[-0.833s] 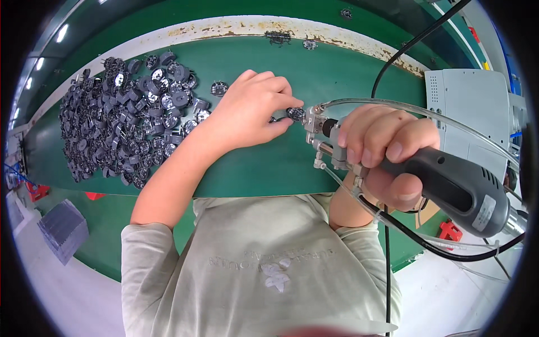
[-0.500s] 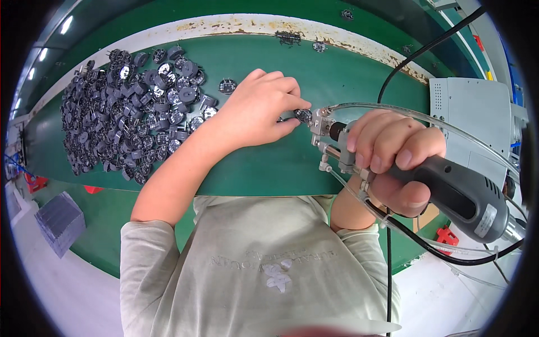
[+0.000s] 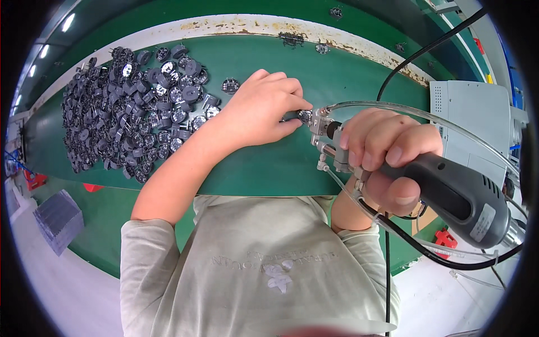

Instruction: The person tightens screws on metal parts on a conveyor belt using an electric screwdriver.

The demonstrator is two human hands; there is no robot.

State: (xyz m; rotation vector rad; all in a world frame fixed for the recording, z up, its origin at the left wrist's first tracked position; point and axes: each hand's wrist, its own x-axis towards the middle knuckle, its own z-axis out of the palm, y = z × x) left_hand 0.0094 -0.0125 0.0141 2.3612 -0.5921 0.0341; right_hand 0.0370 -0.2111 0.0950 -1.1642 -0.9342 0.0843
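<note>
My left hand (image 3: 259, 110) reaches over the green worktop, thumb and forefinger pinching a small round black component (image 3: 305, 116) with shiny parts on it. Wrapped in my right hand (image 3: 390, 143) is a dark grey hand-held tool (image 3: 463, 194) with a metal head (image 3: 320, 126), fed by a clear hose and a black cable. The tool's metal tip meets or nearly meets the component; the exact contact is too small to tell. Left of my left hand lies a large pile of similar round components (image 3: 135, 115), and one loose component (image 3: 230, 86) rests just beside my knuckles.
A worn white ledge (image 3: 241, 23) runs along the back of the green worktop (image 3: 359, 67). Dark parts (image 3: 291, 39) sit at that ledge. On the right stands a grey metal box (image 3: 469, 121). A black cable (image 3: 404, 60) hangs down behind my right hand.
My right hand and the tool's rear have shifted slightly left and down. My left hand keeps its pinch on the component almost in the same place.
</note>
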